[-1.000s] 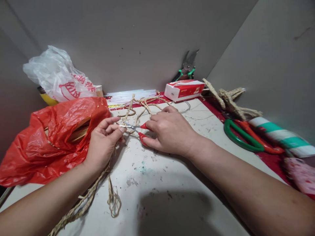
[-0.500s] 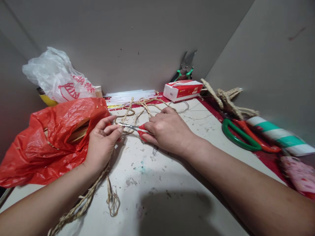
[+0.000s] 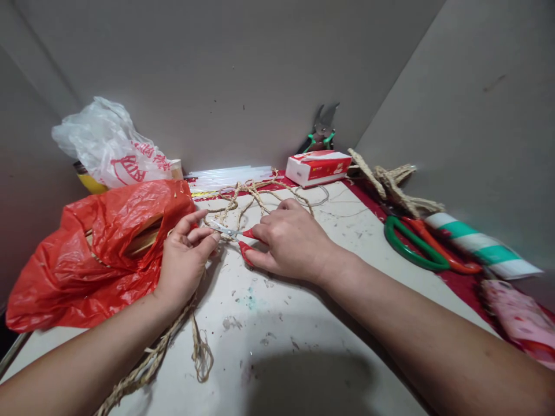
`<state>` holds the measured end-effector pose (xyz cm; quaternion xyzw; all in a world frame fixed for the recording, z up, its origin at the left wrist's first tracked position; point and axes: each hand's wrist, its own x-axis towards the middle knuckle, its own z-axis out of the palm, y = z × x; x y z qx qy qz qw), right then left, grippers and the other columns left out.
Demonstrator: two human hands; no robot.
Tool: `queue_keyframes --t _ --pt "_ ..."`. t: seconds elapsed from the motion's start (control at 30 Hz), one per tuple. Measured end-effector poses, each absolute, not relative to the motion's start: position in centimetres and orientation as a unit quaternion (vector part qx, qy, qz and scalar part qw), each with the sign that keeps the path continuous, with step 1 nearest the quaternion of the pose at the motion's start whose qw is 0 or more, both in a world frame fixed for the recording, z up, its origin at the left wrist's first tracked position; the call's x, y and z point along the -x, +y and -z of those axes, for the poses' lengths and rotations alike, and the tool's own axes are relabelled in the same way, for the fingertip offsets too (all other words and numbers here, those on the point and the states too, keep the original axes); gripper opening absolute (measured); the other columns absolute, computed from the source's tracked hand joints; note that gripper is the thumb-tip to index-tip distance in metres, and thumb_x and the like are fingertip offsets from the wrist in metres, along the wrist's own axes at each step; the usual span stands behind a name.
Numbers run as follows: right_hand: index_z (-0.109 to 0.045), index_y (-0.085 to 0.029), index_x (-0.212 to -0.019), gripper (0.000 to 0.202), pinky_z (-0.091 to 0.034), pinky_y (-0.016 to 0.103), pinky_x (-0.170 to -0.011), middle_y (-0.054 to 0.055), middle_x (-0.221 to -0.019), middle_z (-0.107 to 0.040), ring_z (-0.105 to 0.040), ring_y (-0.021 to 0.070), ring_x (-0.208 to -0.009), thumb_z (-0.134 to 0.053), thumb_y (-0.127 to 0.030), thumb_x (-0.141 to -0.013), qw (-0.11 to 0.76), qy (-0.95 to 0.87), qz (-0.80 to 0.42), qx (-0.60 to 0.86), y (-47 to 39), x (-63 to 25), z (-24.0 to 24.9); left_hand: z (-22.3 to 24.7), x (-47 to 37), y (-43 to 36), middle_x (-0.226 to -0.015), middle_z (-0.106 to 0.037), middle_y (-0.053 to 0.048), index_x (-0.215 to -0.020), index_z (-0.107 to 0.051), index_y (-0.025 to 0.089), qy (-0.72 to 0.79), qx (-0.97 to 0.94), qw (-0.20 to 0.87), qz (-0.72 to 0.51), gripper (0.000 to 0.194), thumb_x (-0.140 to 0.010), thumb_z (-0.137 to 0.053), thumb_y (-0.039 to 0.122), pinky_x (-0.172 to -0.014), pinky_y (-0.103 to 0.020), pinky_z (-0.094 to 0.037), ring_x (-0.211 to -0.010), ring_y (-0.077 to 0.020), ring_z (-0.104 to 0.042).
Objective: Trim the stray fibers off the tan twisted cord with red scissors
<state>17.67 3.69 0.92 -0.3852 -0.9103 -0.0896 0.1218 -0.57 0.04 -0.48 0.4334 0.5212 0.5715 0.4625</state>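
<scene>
My right hand has its thumb and fingers in the red handles of small scissors. Their blades reach left to the fingertips of my left hand and stand parted. My left hand is closed, thumb against fingers, on a braided straw cord; the exact pinch point is hidden. Below that hand the cord hangs down toward the front left, with a frayed loop of loose fibres beside it. Beyond both hands, more braided cord lies tangled on the table.
To the left is a red plastic bag with wooden pieces inside, a white bag behind it. Clear sticks, a tissue pack and pruning shears line the back. Large green-and-orange-handled scissors and a striped roll lie right.
The scissors' red handles have spread apart and the blades have opened. Both hands stay close together at the same spot. The view has shifted slightly.
</scene>
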Motion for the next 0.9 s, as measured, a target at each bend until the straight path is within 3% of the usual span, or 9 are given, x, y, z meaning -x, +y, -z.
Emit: queue_keyframes --t 0.23,0.37,0.43,0.53,0.63,0.8,0.9 --pt "-0.063 -0.017 -0.062 0.033 -0.027 0.033 -0.070 0.003 -0.060 -0.065 -0.048 0.0138 -0.056 -0.048 -0.038 -0.083 0.133 -0.918 0.055 0.369 3.7 -17.7 -1.2 0.4 0.7 0.1 -0.077 -0.067 0.002 -0.113 -0.057 0.018 0.525 -0.413 0.476 -0.572 0.053 -0.064 -0.077 0.024 -0.053 -0.018 -0.045 -0.052 -0.0062 -0.054" --pt "-0.060 -0.017 -0.059 0.029 -0.030 0.031 -0.069 0.001 -0.058 -0.062 -0.047 0.0128 -0.057 -0.051 -0.034 -0.082 0.203 -0.905 0.000 0.373 4.0 -17.9 -0.9 0.0 0.8 0.1 -0.079 -0.067 0.002 -0.116 -0.055 0.019 0.522 -0.408 0.480 -0.575 0.057 -0.064 -0.077 0.025 -0.052 -0.018 -0.044 -0.052 -0.0058 -0.053" --pt "-0.058 -0.017 -0.058 0.028 -0.032 0.029 -0.067 0.000 -0.060 -0.060 -0.048 0.0124 -0.060 -0.051 -0.030 -0.082 0.280 -0.872 -0.082 0.393 4.2 -17.6 -0.5 -0.1 0.8 0.0 -0.080 -0.066 0.001 -0.118 -0.053 0.019 0.513 -0.418 0.483 -0.573 0.057 -0.066 -0.076 0.025 -0.053 -0.018 -0.044 -0.054 -0.0059 -0.053" --pt "-0.060 -0.017 -0.065 0.021 -0.035 0.025 -0.061 0.000 -0.065 -0.058 -0.050 0.0125 -0.064 -0.049 -0.027 -0.081 0.415 -0.757 -0.318 0.392 4.3 -16.5 0.0 -0.1 0.6 -0.4 -0.080 -0.066 0.001 -0.121 -0.051 0.019 0.502 -0.442 0.492 -0.557 0.059 -0.068 -0.075 0.026 -0.054 -0.019 -0.044 -0.055 -0.0065 -0.053" --pt "-0.060 -0.016 -0.066 0.011 -0.035 0.024 -0.058 -0.002 -0.064 -0.053 -0.045 0.0108 -0.061 -0.058 -0.025 -0.072 0.483 -0.648 -0.491 0.325 4.1 -15.3 0.3 -0.1 0.3 -1.1 -0.079 -0.067 0.000 -0.125 -0.048 0.020 0.488 -0.475 0.491 -0.544 0.064 -0.067 -0.075 0.025 -0.055 -0.019 -0.045 -0.056 -0.0075 -0.052" --pt "-0.050 -0.017 -0.052 0.017 -0.029 0.022 -0.052 -0.006 -0.052 -0.043 -0.035 0.0081 -0.053 -0.058 -0.021 -0.066 0.532 -0.619 -0.500 0.289 3.6 -14.4 -0.5 -0.7 0.1 -1.5 -0.071 -0.066 0.001 -0.124 -0.049 0.020 0.481 -0.512 0.493 -0.513 0.062 -0.068 -0.075 0.029 -0.053 -0.019 -0.043 -0.052 -0.0073 -0.051" --pt "-0.054 -0.017 -0.054 0.015 -0.032 0.023 -0.054 -0.005 -0.053 -0.045 -0.038 0.0086 -0.054 -0.061 -0.024 -0.065 0.580 -0.588 -0.494 0.272 4.1 -14.8 -1.7 -2.1 0.2 -0.9 -0.066 -0.067 -0.005 -0.103 -0.058 0.012 0.486 -0.535 0.546 -0.424 0.049 -0.066 -0.075 0.039 -0.046 -0.021 -0.041 -0.044 -0.0087 -0.050"
